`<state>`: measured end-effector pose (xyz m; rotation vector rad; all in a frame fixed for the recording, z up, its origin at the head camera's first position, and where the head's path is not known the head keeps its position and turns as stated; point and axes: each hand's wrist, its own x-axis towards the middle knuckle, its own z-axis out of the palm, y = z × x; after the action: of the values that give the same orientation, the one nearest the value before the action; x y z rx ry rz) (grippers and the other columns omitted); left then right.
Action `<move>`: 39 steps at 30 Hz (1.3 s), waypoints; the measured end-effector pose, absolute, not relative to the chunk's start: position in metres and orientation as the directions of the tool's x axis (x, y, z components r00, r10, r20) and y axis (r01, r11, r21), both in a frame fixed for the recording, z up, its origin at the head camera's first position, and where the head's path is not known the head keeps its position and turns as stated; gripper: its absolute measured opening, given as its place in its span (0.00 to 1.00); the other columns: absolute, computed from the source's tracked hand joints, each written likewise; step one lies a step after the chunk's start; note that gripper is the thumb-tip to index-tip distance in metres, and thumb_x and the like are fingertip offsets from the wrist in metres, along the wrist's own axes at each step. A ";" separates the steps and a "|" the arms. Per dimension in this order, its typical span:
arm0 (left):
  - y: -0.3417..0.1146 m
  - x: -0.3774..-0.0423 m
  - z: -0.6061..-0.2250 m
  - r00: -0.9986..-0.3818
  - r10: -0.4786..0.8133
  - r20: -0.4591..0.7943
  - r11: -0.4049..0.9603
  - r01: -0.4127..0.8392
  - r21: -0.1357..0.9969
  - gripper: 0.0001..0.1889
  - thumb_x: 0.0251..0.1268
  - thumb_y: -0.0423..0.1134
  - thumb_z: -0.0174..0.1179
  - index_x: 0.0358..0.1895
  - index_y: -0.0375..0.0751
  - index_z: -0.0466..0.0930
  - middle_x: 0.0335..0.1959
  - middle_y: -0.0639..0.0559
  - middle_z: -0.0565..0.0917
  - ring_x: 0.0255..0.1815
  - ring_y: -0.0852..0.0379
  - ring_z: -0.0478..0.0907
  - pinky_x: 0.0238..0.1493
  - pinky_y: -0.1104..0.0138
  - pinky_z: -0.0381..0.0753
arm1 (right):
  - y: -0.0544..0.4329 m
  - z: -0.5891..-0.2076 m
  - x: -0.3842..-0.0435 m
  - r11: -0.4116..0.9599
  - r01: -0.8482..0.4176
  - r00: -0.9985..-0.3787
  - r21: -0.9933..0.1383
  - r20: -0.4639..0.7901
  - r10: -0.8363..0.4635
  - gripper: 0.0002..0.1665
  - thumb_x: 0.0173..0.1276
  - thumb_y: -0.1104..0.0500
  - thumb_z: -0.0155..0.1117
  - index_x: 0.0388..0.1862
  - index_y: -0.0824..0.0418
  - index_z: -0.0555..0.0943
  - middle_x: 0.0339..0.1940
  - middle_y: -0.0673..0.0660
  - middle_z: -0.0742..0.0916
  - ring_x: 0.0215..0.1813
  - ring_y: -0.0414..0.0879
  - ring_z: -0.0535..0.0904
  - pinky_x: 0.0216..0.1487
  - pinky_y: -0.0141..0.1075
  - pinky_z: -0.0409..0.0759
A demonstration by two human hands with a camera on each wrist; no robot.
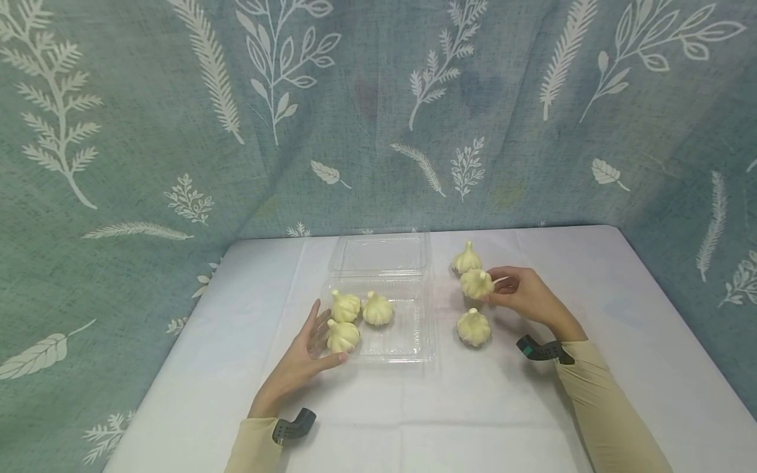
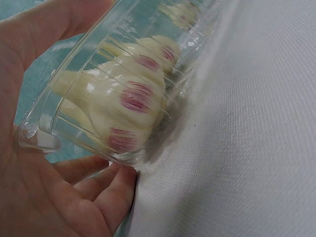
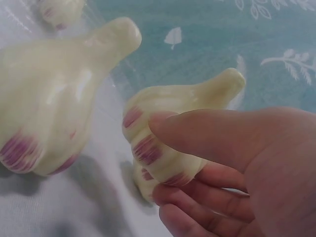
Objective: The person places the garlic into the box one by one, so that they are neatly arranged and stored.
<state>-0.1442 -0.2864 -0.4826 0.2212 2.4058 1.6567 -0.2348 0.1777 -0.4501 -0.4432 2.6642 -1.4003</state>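
Observation:
An opened clear plastic clamshell box (image 1: 408, 328) holds three garlic bulbs, one of them the near-left garlic bulb (image 1: 343, 336). At the box's left side, my left hand (image 1: 304, 355) grips its near-left corner; the left wrist view shows the thumb and bent fingertips (image 2: 118, 190) on either side of the clear wall. My right hand (image 1: 526, 295) pinches a garlic bulb (image 1: 476, 284) with purple streaks between thumb and fingers, right of the box. Behind it stands another garlic bulb (image 1: 467, 258), and nearer to me a further garlic bulb (image 1: 473, 328).
The box's lid (image 1: 381, 253) lies folded back toward the far table edge. A white cloth covers the table (image 1: 367, 427). Behind and at the sides hangs a blue-green curtain (image 1: 367, 118) with white leaf patterns.

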 end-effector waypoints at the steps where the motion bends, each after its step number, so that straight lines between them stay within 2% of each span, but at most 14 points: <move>1: -0.286 -0.144 -0.483 -0.967 0.241 -0.088 0.357 0.003 0.934 0.64 0.62 0.42 0.74 0.85 0.58 0.27 0.87 0.38 0.45 0.86 0.31 0.45 0.84 0.44 0.54 | 0.178 -0.450 -0.235 0.535 -0.209 -0.953 -0.818 0.047 -0.300 0.34 0.64 0.53 0.78 0.64 0.69 0.80 0.54 0.68 0.89 0.53 0.58 0.88 0.50 0.41 0.91; 9: -0.286 -0.144 -0.481 -0.967 0.239 -0.092 0.359 0.000 0.933 0.65 0.61 0.43 0.75 0.85 0.57 0.27 0.87 0.39 0.45 0.86 0.31 0.45 0.84 0.43 0.54 | 0.177 -0.443 -0.232 0.528 -0.202 -0.955 -0.825 0.046 -0.293 0.34 0.64 0.52 0.78 0.64 0.67 0.81 0.51 0.67 0.90 0.52 0.56 0.89 0.48 0.34 0.88; 15: -0.286 -0.142 -0.481 -0.966 0.242 -0.094 0.344 -0.005 0.939 0.64 0.62 0.42 0.74 0.85 0.56 0.27 0.87 0.39 0.44 0.86 0.31 0.44 0.84 0.43 0.53 | 0.174 -0.436 -0.229 0.531 -0.204 -0.956 -0.822 0.052 -0.288 0.34 0.63 0.51 0.79 0.63 0.67 0.82 0.50 0.66 0.91 0.51 0.55 0.89 0.47 0.34 0.87; 24: -0.287 -0.143 -0.482 -0.965 0.246 -0.094 0.341 -0.005 0.940 0.64 0.62 0.42 0.74 0.85 0.59 0.27 0.87 0.39 0.44 0.86 0.33 0.45 0.85 0.44 0.53 | 0.167 -0.428 -0.222 0.532 -0.199 -0.958 -0.823 0.051 -0.281 0.33 0.65 0.52 0.77 0.64 0.68 0.81 0.52 0.68 0.90 0.52 0.56 0.88 0.46 0.32 0.87; 31: -0.286 -0.143 -0.481 -0.965 0.245 -0.094 0.351 -0.002 0.936 0.64 0.62 0.43 0.74 0.85 0.61 0.27 0.87 0.39 0.44 0.86 0.32 0.46 0.84 0.43 0.54 | 0.162 -0.421 -0.217 0.505 -0.209 -0.956 -0.837 0.066 -0.286 0.32 0.65 0.54 0.77 0.64 0.67 0.81 0.50 0.66 0.90 0.48 0.50 0.88 0.44 0.29 0.86; 39: -0.287 -0.144 -0.481 -0.965 0.238 -0.109 0.356 -0.018 0.934 0.64 0.61 0.45 0.75 0.85 0.64 0.27 0.87 0.41 0.44 0.86 0.33 0.46 0.85 0.44 0.53 | 0.150 -0.407 -0.210 0.466 -0.212 -0.955 -0.859 0.080 -0.287 0.32 0.65 0.54 0.77 0.64 0.69 0.81 0.52 0.67 0.90 0.50 0.51 0.88 0.45 0.27 0.87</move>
<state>-0.1441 -0.2867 -0.4814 0.1979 2.3914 1.6529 -0.2100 0.1497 -0.4072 -0.4470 2.6236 -1.5216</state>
